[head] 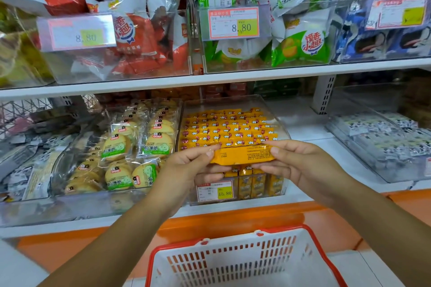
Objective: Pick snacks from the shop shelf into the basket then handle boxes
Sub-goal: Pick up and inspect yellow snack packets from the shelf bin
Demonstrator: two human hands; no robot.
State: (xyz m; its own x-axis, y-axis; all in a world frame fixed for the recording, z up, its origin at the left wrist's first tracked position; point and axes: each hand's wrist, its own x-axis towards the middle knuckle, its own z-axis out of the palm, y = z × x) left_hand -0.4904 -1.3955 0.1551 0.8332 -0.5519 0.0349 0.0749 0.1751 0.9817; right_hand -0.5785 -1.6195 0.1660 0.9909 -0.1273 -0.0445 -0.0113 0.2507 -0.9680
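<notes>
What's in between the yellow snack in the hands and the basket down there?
Head view: below the yellow snack come the clear bin with its price tag, then the shelf's orange ledge, then the basket.

The near half of the basket runs off the bottom edge, so its floor and near rim cannot be seen. Both forearms are cut by the bottom corners. The hands cover both ends of the yellow packet, whose small print is too fine to read; the left hand also hides part of the price tag on the front wall of the yellow-snack bin. At the left end of the lower shelf, the wrappers are smeared beyond telling. The far-right price label on the upper shelf is unreadable, and the bags in the top bins are cropped by the upper edge.
</notes>
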